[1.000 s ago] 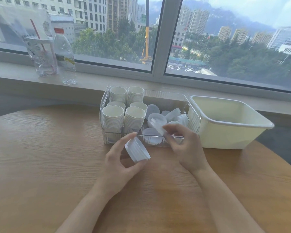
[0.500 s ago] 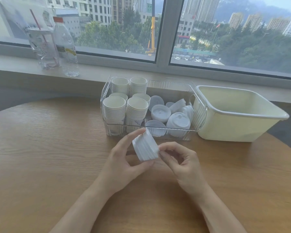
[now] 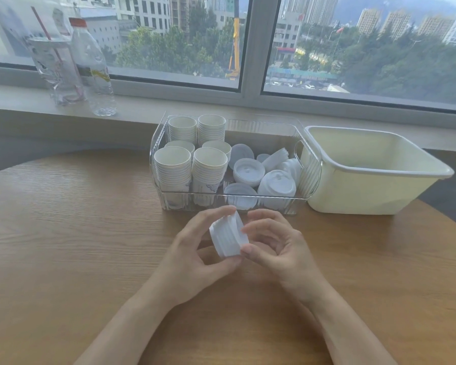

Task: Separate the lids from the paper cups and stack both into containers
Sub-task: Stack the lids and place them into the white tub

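Note:
A small stack of white plastic lids [image 3: 228,238] is held on its side just above the wooden table, in front of the clear bin. My left hand [image 3: 195,256] grips it between thumb and fingers. My right hand [image 3: 277,246] curls against the stack's right side, thumb and fingertips touching it. The clear plastic bin [image 3: 311,175] holds several stacks of paper cups [image 3: 173,167] on its left and loose white lids [image 3: 249,171] on its right.
A pale yellow tub [image 3: 379,172] stands right of the clear bin, touching it. On the window sill at the back left stand a clear plastic bottle [image 3: 92,67] and a plastic cup with a red straw [image 3: 54,67]. The round wooden table [image 3: 77,233] spreads left.
My right hand dropped a lid in the bin, drew back and came against the lid stack. My left hand kept holding the stack and tipped it slightly.

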Action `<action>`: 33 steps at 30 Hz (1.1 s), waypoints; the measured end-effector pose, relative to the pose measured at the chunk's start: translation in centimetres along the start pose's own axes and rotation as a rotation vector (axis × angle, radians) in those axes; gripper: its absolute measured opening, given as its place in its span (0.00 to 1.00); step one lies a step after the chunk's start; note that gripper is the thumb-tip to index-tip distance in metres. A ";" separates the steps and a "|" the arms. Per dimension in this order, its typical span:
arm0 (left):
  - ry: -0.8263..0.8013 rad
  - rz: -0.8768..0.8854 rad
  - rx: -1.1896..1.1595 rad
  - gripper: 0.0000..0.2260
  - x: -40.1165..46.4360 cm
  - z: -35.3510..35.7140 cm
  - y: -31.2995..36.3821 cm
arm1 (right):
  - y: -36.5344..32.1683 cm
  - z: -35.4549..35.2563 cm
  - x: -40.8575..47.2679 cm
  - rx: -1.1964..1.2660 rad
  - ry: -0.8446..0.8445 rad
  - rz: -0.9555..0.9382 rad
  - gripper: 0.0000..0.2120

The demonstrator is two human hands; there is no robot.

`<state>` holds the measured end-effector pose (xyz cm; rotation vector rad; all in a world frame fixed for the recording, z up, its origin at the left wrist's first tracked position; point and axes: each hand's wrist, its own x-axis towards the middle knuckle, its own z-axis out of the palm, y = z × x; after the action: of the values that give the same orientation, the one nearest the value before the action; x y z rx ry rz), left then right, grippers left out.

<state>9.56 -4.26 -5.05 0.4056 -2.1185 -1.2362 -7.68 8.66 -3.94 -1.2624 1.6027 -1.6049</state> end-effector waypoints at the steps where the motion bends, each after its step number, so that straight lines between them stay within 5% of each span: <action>1: 0.001 0.013 0.017 0.33 0.0 0.0 0.1 | 0.0 -0.1 0.0 -0.006 -0.019 0.018 0.21; 4: -0.013 0.034 0.050 0.33 -0.1 0.0 0.3 | -0.2 -0.7 0.1 0.066 -0.112 0.103 0.34; 9: -0.038 0.018 -0.001 0.38 0.0 -0.3 0.7 | -0.5 -0.7 0.0 0.130 -0.145 0.135 0.38; 20: -0.008 0.059 0.149 0.43 -0.3 -0.4 0.6 | -0.3 0.0 -0.1 0.045 -0.112 0.161 0.33; 26: 0.044 0.074 0.216 0.39 -1.1 -0.6 0.4 | 0.3 1.7 -0.1 -0.083 -0.036 0.113 0.40; 33: 0.101 -0.070 0.129 0.35 -1.6 -2.4 0.0 | 0.4 3.4 -0.1 0.021 -0.017 0.159 0.33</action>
<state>12.35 -4.97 -4.78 0.5915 -2.1194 -1.0971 -4.75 7.17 -4.83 -1.1061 1.6278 -1.5050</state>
